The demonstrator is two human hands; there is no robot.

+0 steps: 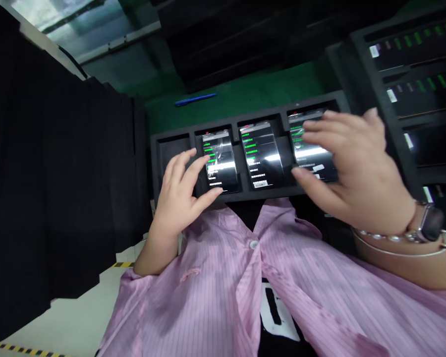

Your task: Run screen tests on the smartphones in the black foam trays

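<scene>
Pink striped smock (pixel 215 297) fills the lower view, one white button (pixel 252 244) at its front, with a dark garment seen beneath.

- A black foam tray (pixel 156 163) is set just beyond the smock on a green bench top (pixel 245 96). It has four compartments in a row. The leftmost is bare and the other three each hold a phone with a lit screen.
- The left hand (pixel 180 193) is held at the left phone (pixel 223 166) with fingers spread. The index tip is at the phone's left edge and the thumb tip at its lower edge. Nothing is lifted, and firm contact cannot be told.
- The middle phone (pixel 262 156) is untouched and fully seen.
- The right hand (pixel 357 173) is spread wide over the right phone (pixel 315 163), fingers across the top and thumb near the lower left corner. Much of that screen is hidden, and whether it is touched cannot be told.
- A wristwatch (pixel 429 223) and a beaded bracelet (pixel 386 238) are worn on the right wrist.
- A blue pen (pixel 195 99) lies well behind the tray.
- A dark rack (pixel 416 89) of further trays stands at the right, and a black curtain (pixel 59 173) closes off the left.
</scene>
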